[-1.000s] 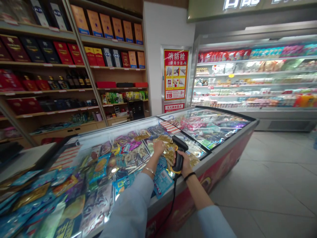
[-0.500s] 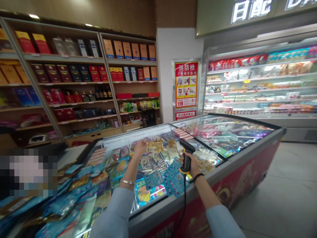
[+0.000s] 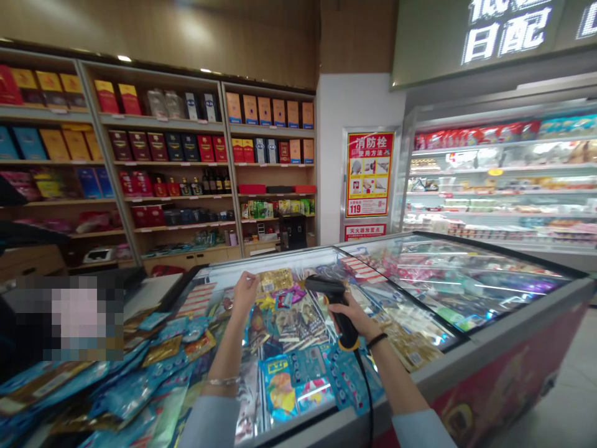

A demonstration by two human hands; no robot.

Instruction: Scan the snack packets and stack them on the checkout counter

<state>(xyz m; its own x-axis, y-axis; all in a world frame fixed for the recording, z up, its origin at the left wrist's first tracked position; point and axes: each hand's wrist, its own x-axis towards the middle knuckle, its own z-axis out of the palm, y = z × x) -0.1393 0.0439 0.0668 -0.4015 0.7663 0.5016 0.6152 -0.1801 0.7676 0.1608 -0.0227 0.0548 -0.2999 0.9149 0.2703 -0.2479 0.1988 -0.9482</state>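
Observation:
My left hand (image 3: pixel 244 291) is closed on a gold packet (image 3: pixel 276 280), held up over the open chest freezer (image 3: pixel 494 348). Just to its right, my right hand (image 3: pixel 351 316) grips a black barcode scanner (image 3: pixel 332 297) with a yellow ring at its base. The scanner's head points left toward the gold packet. A black cable runs down from the scanner along my right forearm. Below both hands lie several frozen food packets (image 3: pixel 284 386) in blue, gold and purple.
More blue and gold packets (image 3: pixel 107 386) are heaped on the freezer's left part. Glass sliding lids (image 3: pixel 420 274) cover its right half. Wooden shelves of boxed goods (image 3: pixel 177 149) fill the back wall. An open chiller (image 3: pixel 504 180) stands at the right. A blurred person (image 3: pixel 65 323) is at the left.
My left hand has lifted the gold packet out of the freezer and carried it leftward. The scanner has followed, its head swinging toward the packet. My view has tilted up and left.

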